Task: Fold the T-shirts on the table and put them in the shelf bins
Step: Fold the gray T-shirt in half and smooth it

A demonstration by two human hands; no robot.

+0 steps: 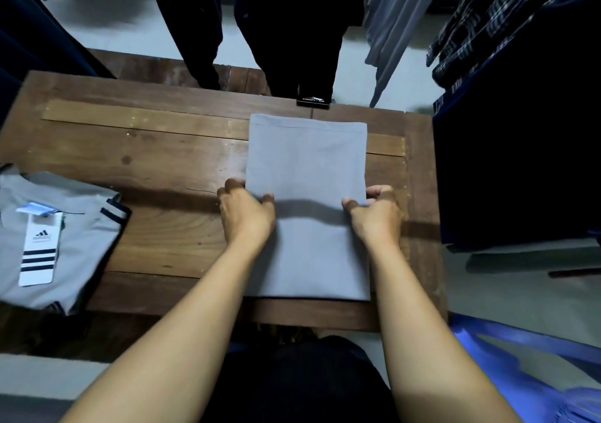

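The left hand [245, 209] and right hand [374, 211] each pinch a side edge of the strip-folded grey T-shirt [305, 156] between them, cross-fold not yet done, while the tagged T-shirt [65, 234] beyond the left hand lies unbinned.

A plain grey T-shirt [307, 162] is lying flat on the wooden table [162, 162], folded into a tall narrow rectangle running from 12 to 6 o'clock, with its stitched hem at the 12 o'clock end. The left hand [247, 211] and right hand [374, 209] are pinching its side edges at mid-length. Well apart at its 9 o'clock, a second grey T-shirt [84, 237] with navy-striped cuffs is lying face up, carrying a white Adidas hang tag [39, 250].
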